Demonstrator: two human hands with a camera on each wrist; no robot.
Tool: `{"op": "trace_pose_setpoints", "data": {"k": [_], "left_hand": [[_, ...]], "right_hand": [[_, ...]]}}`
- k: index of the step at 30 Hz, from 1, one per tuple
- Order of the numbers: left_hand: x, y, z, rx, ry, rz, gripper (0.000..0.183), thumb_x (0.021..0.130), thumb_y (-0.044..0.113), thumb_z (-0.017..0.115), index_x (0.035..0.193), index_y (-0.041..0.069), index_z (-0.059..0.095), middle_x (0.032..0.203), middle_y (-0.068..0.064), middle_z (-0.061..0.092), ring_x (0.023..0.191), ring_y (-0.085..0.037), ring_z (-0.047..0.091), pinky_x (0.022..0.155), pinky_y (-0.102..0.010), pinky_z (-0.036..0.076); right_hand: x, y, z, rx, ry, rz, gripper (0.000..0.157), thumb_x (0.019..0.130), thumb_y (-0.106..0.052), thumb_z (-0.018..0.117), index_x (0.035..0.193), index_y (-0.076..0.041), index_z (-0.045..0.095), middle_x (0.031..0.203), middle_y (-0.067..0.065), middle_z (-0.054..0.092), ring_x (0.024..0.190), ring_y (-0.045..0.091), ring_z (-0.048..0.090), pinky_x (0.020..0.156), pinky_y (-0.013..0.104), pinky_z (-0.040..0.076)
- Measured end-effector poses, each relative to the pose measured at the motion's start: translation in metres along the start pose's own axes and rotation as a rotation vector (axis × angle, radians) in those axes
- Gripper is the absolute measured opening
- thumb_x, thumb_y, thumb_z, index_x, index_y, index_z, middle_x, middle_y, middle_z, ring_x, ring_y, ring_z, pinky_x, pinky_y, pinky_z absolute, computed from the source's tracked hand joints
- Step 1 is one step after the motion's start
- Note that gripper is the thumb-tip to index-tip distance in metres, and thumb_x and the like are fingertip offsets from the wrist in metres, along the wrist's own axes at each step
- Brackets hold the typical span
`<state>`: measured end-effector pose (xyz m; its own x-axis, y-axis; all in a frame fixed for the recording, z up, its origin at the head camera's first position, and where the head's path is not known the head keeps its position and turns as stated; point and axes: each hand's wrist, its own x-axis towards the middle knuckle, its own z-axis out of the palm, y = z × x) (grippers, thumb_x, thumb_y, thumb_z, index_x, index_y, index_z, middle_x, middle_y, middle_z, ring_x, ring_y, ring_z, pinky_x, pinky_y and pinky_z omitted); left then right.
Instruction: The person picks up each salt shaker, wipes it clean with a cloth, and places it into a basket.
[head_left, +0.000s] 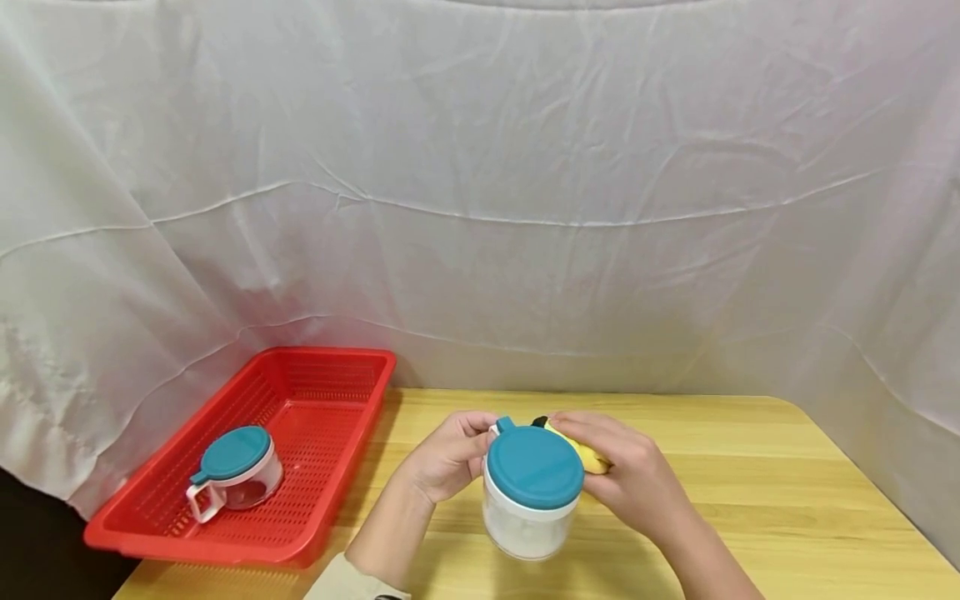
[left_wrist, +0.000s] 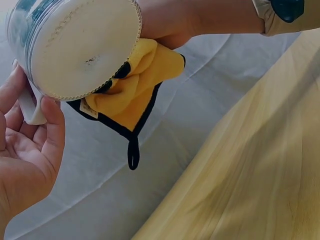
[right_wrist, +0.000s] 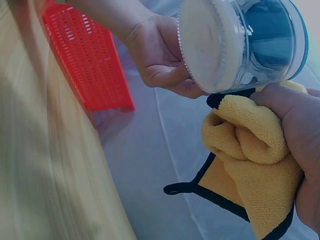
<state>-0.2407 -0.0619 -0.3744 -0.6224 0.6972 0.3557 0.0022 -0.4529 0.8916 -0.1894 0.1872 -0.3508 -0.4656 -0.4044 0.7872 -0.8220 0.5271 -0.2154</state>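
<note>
A clear seasoning jar (head_left: 531,517) with a teal lid (head_left: 536,467) and white contents is held up over the table. My left hand (head_left: 453,454) grips its white handle (left_wrist: 32,107), thumb and fingers round it. In my right hand (head_left: 630,467) is a bunched yellow cloth (right_wrist: 250,135) with black edging and a hanging loop. The cloth lies against the jar's side, seen in both wrist views. From below, the left wrist view shows the jar's round base (left_wrist: 85,50).
At the left stands a red plastic basket (head_left: 337,483) with a slotted bottom. Inside it sits another teal-lidded jar (head_left: 255,487), its handle toward the front left. A pale curtain (head_left: 525,292) hangs behind the wooden table (head_left: 787,500).
</note>
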Motion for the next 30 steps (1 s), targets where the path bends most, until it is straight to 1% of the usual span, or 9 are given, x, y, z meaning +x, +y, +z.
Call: {"op": "trace_pose_setpoints", "data": {"k": [5,8,13,16,19,21,24,27,30], "left_hand": [[0.001,0.000,0.000,0.000,-0.007,-0.004,0.013,0.092,0.027,0.069,0.102,0.023,0.075,0.091,0.012,0.071,0.080,-0.002,0.065,0.076,-0.018,0.057],[0.001,0.000,0.000,-0.003,-0.008,0.004,0.014,0.092,0.027,0.069,0.103,0.023,0.075,0.092,0.012,0.072,0.081,-0.002,0.066,0.077,-0.018,0.057],[0.001,-0.001,-0.001,-0.017,-0.019,0.026,0.015,0.092,0.027,0.068,0.104,0.024,0.076,0.093,0.012,0.073,0.083,-0.002,0.066,0.079,-0.018,0.056],[0.001,0.000,-0.002,-0.017,-0.024,0.039,0.015,0.093,0.027,0.067,0.105,0.024,0.075,0.093,0.013,0.072,0.083,-0.002,0.066,0.078,-0.018,0.056],[0.000,0.001,-0.002,-0.013,-0.002,0.053,0.014,0.093,0.027,0.067,0.103,0.024,0.075,0.092,0.013,0.072,0.083,-0.002,0.065,0.078,-0.017,0.055],[-0.001,0.003,-0.002,-0.010,0.040,0.066,0.013,0.093,0.026,0.066,0.102,0.024,0.075,0.091,0.013,0.071,0.083,-0.002,0.065,0.077,-0.017,0.055],[-0.001,0.005,-0.002,0.000,0.140,0.089,0.012,0.094,0.023,0.065,0.101,0.024,0.076,0.090,0.012,0.071,0.081,-0.002,0.065,0.075,-0.017,0.055],[-0.001,0.008,-0.002,0.022,0.264,0.095,0.012,0.094,0.022,0.066,0.099,0.024,0.076,0.089,0.011,0.071,0.079,-0.003,0.064,0.071,-0.017,0.054],[0.000,0.011,-0.001,0.041,0.361,0.087,0.012,0.094,0.021,0.066,0.098,0.025,0.076,0.087,0.011,0.071,0.077,-0.004,0.064,0.069,-0.018,0.054]], "right_hand": [[0.000,0.001,0.001,0.034,0.011,-0.027,0.049,0.095,-0.051,0.055,0.117,-0.011,0.072,0.117,0.005,0.071,0.108,0.022,0.067,0.099,0.012,0.045],[0.000,0.002,0.005,0.069,-0.003,-0.057,0.043,0.094,-0.046,0.058,0.118,-0.012,0.071,0.116,0.004,0.071,0.108,0.021,0.067,0.100,0.013,0.045],[-0.001,0.002,0.011,0.084,-0.038,-0.057,0.037,0.093,-0.042,0.064,0.118,-0.017,0.071,0.117,0.001,0.071,0.109,0.021,0.067,0.101,0.014,0.045],[-0.002,0.003,0.014,0.095,-0.047,-0.051,0.031,0.091,-0.036,0.069,0.117,-0.018,0.071,0.116,0.000,0.071,0.109,0.021,0.067,0.101,0.015,0.046],[-0.004,0.005,0.017,0.090,-0.055,-0.054,0.027,0.088,-0.027,0.076,0.114,-0.018,0.072,0.115,0.001,0.071,0.108,0.020,0.067,0.099,0.016,0.047],[-0.005,0.005,0.018,0.072,-0.052,-0.049,0.026,0.086,-0.022,0.078,0.111,-0.018,0.072,0.114,0.001,0.071,0.106,0.020,0.067,0.097,0.016,0.048],[-0.006,0.005,0.017,0.031,-0.039,-0.026,0.029,0.084,-0.018,0.078,0.112,-0.018,0.072,0.114,0.000,0.071,0.105,0.019,0.068,0.097,0.015,0.049],[-0.004,0.005,0.012,-0.013,-0.010,0.008,0.040,0.079,-0.011,0.081,0.117,-0.018,0.071,0.115,0.000,0.071,0.105,0.019,0.068,0.097,0.014,0.048],[-0.002,0.005,0.006,-0.076,0.033,0.022,0.050,0.072,-0.004,0.082,0.119,-0.017,0.071,0.116,0.000,0.071,0.104,0.020,0.069,0.096,0.012,0.048]]}}
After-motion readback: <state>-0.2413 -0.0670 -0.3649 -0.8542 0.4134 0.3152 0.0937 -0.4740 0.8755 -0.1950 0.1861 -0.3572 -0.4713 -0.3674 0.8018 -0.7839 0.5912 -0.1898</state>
